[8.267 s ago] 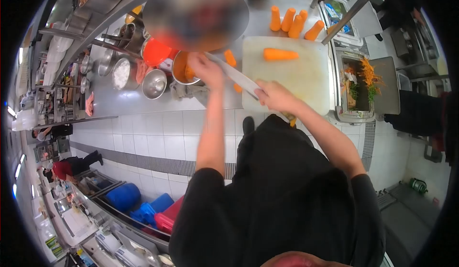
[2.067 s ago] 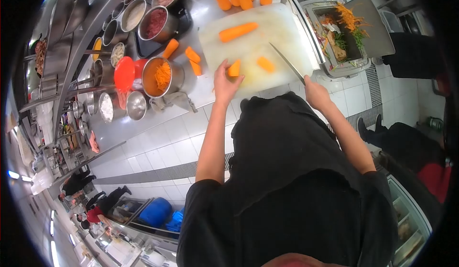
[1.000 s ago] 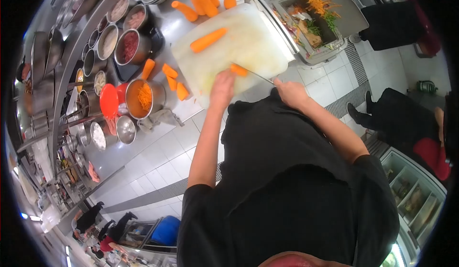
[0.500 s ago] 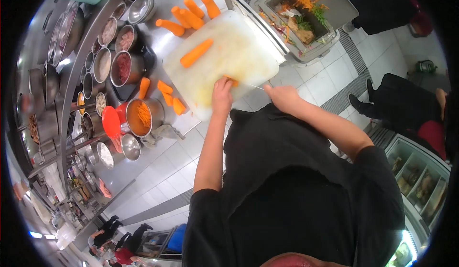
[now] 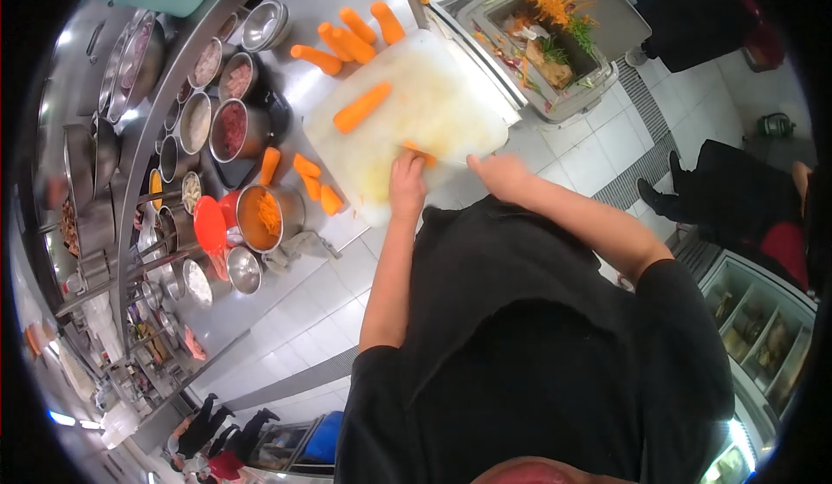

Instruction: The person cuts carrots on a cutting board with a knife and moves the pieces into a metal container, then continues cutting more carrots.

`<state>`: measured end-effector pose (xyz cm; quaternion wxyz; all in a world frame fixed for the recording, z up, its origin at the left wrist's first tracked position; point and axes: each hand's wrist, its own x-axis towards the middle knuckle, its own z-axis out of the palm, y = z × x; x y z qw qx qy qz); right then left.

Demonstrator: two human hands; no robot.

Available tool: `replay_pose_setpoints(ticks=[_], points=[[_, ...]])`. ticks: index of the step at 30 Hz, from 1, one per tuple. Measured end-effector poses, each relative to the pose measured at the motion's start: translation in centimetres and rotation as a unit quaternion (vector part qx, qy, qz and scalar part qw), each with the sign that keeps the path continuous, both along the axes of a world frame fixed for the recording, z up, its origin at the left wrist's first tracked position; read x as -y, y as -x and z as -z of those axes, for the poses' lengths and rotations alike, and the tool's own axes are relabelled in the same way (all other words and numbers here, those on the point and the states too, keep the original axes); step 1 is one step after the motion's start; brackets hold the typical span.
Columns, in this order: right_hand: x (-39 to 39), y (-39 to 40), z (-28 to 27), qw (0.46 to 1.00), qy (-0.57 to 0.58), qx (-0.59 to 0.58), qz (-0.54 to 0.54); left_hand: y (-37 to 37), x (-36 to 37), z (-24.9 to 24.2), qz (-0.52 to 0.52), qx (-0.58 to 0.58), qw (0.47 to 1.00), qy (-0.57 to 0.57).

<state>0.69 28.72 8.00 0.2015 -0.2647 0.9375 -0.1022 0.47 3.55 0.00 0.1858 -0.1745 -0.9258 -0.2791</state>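
My left hand [image 5: 407, 182] is closed on a carrot piece [image 5: 419, 152] near the front edge of a white cutting board [image 5: 442, 85]. Beside it, my right hand [image 5: 501, 177], slightly blurred, is wrapped round a knife's handle. The knife's thin blade [image 5: 451, 165] points left toward the carrot piece and shows only faintly. A whole peeled carrot [image 5: 362, 108] lies across the board's left half. Several more peeled carrots [image 5: 347, 40] rest beyond the board's far edge. To its left are thick carrot chunks [image 5: 310, 181].
A steel pot [image 5: 264, 215] holds shredded carrot, with a red ladle-like utensil [image 5: 209, 224] beside it. Steel containers of meat [image 5: 232, 130] stand left. A grey bin [image 5: 555, 59] with food scraps is beyond the board at right. Other people in dark clothes [image 5: 719, 185] are at right.
The view has shifted slightly. My right hand and the knife have moved a little left, closer to my left hand. The carrot piece shows more beyond my left fingers.
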Motion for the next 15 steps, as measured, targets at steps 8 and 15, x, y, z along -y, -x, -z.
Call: replay_pose_setpoints(ticks=[8, 15], points=[[-0.2, -0.6, 1.5, 0.999, -0.002, 0.026, 0.022, 0.3, -0.2, -0.6, -0.001, 0.003, 1.0, -0.023], [-1.1, -1.2, -2.0, 0.999, -0.025, 0.045, 0.004, -0.2, 0.2, 0.0, -0.003, 0.011, 1.0, -0.023]])
